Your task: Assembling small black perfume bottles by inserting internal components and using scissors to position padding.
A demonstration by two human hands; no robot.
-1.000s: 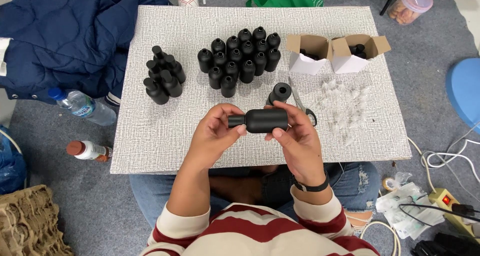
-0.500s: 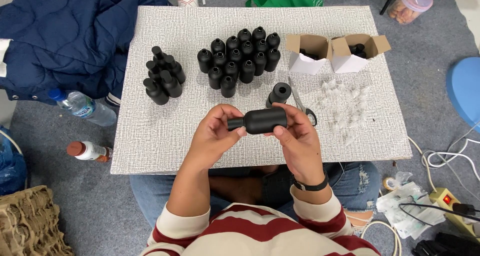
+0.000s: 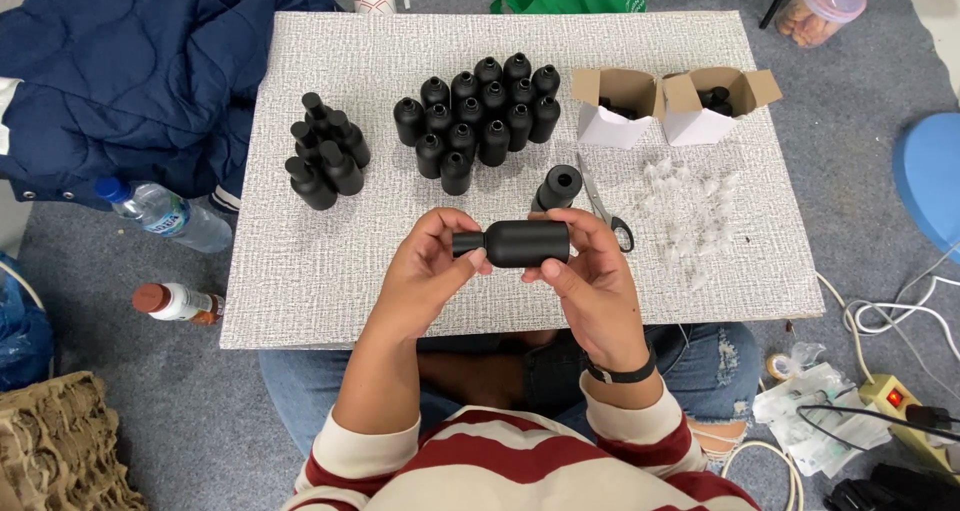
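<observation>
Together, both hands' grip (image 3: 515,256) closed around black bottle (image 3: 520,242).

Matte black bottle (image 3: 518,242): small, rounded shoulder, narrow capped neck. Lies horizontal, neck pointing left, base right, held in air above near edge of grey textured board (image 3: 300,271). Left hand (image 3: 425,271) pinches neck and cap end; right hand (image 3: 590,276) grips base end, thumb under body. Surface plain, unlabelled, cap on.
</observation>
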